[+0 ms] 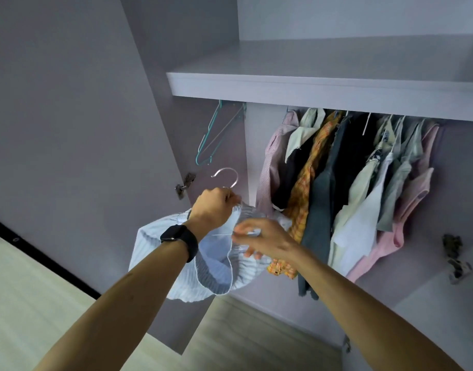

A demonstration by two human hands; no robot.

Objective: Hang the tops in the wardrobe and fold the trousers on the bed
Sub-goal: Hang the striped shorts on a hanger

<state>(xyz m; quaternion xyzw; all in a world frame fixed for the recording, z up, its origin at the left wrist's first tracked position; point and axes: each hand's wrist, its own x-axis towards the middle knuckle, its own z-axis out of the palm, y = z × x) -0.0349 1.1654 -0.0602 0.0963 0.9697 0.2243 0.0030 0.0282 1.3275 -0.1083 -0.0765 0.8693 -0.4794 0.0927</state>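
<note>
Far left: the open wardrobe door (69, 103). The left arm comes up past it, watch (179, 240) on the wrist. The left hand (212, 207) is fisted round the neck of a wire hanger (226, 175). Its hook stands clear above the knuckles, tip to the left. The top (176, 261), pale blue striped, bunches under and between both hands, loose cloth sagging down-left. It looks part-way onto the hanger and is not hung yet. Straight above the hook, empty teal hangers (209, 137) dangle from a bracket under the shelf (310, 87). The right hand (262, 238) is just beside the left, lower and to the right. Its fingers are curled, pinching the top's cloth near a thin wire, likely a hanger arm; can't tell if it grips the wire too. Further right, hung clothes (337, 183) fill the space under the shelf. The rail is hidden behind the shelf edge.

Likely step: seating the top on the hanger before the lift. Key relation — the hanging spot lies up and to the right of the hook, which already points up. The hanger's long axis seems to run from the left hand down-right toward the right, so it sits tilted. The left hand is higher, nearer the shelf, and owns the hook — the lift looks like its job. The right hand only needs to let the cloth drop.
</note>
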